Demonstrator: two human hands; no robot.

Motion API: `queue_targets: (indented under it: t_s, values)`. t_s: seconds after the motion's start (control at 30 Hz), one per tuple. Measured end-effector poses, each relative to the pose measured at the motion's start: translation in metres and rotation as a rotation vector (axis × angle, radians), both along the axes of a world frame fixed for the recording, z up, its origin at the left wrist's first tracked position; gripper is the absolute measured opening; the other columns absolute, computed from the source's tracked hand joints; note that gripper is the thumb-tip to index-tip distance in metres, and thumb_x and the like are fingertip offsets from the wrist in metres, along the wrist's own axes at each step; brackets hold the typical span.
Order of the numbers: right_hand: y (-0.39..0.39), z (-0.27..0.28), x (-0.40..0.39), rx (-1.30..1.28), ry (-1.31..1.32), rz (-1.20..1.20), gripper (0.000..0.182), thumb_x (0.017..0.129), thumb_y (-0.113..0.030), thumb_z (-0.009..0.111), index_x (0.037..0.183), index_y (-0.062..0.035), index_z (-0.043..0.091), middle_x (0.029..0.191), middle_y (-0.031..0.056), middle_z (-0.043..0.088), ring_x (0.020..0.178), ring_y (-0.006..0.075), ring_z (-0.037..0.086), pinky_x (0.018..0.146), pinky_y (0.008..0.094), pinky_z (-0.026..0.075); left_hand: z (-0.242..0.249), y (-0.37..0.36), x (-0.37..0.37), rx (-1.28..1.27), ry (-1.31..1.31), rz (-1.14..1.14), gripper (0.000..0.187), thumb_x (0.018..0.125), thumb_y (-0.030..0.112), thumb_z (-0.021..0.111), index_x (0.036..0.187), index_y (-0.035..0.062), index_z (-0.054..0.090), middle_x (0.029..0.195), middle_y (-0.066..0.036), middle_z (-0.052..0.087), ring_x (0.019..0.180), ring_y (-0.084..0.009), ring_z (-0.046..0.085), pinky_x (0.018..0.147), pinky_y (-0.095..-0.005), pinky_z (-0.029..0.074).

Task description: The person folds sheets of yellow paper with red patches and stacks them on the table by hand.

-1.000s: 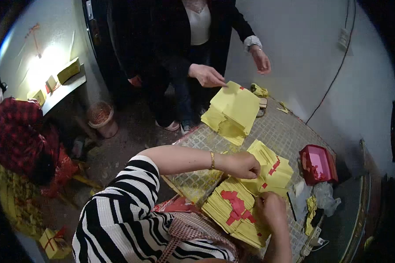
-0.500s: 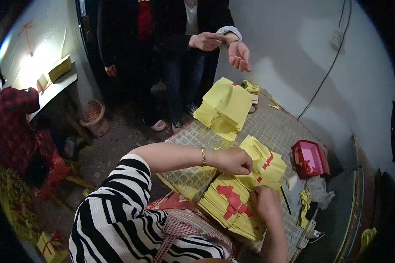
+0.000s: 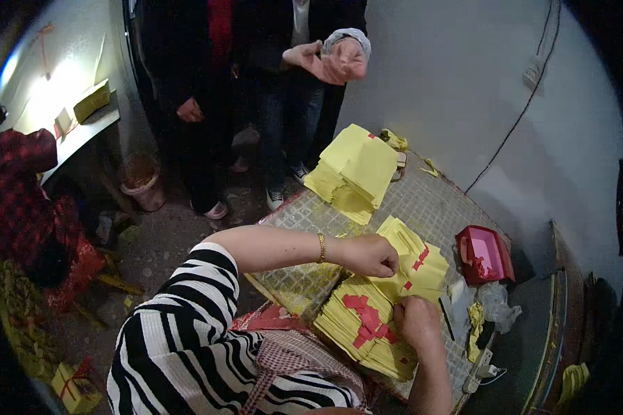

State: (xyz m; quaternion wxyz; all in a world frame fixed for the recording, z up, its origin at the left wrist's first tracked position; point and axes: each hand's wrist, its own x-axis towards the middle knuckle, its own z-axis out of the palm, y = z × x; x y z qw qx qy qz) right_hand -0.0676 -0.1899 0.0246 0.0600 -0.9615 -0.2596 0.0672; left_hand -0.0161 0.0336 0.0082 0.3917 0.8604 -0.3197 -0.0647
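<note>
My left hand [image 3: 372, 256], below a gold bracelet, is closed with fingertips down at the near left edge of a fanned pile of yellow paper [image 3: 429, 277]. Small red paper slips lie on that pile. My right hand [image 3: 420, 321] is also closed, resting at the right side of a thick stack of yellow paper [image 3: 339, 315] close to my body. Several loose red paper slips [image 3: 365, 318] are scattered on this stack. Whatever either hand pinches is hidden by the fingers.
A taller yellow paper stack [image 3: 356, 166] stands at the table's far end. To the right are a red box [image 3: 486, 254] with red slips, a clear plastic bag [image 3: 497, 304] and a power strip [image 3: 479, 373]. Two people stand beyond the table; another person [image 3: 21, 187] sits at left.
My hands stay almost in place, with the right one slightly turned. Beyond the table, a standing person's raised hands have come together and moved left. The view has shifted slightly.
</note>
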Motion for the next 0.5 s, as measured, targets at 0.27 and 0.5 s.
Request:
queue_targets:
  t_s: [0.27,0.5]
  values:
    - [0.0005,0.0001,-0.0005,-0.013,0.006,0.002,0.023,0.079,-0.021,0.054,0.077,-0.0005,0.065,0.078,0.0202,0.065,0.07,0.0423,0.059,0.064,0.047,0.047,0.0014,-0.0001,-0.0034,-0.004,-0.026,-0.007,0.012,0.082,0.012,0.06,0.087,0.0036,0.067,0.072,-0.002,0.067,0.056,-0.0152,0.054,0.055,-0.0286,0.044]
    - [-0.0003,-0.0067,0.0041,-0.05,0.012,0.0,0.023,0.079,-0.021,0.053,0.078,-0.0008,0.065,0.08,0.0204,0.065,0.07,0.0427,0.059,0.064,0.0469,0.047,-0.0026,-0.0007,0.0022,-0.032,-0.044,-0.01,0.013,0.082,0.013,0.06,0.087,0.0034,0.067,0.07,-0.002,0.066,0.054,-0.0152,0.052,0.053,-0.0282,0.044]
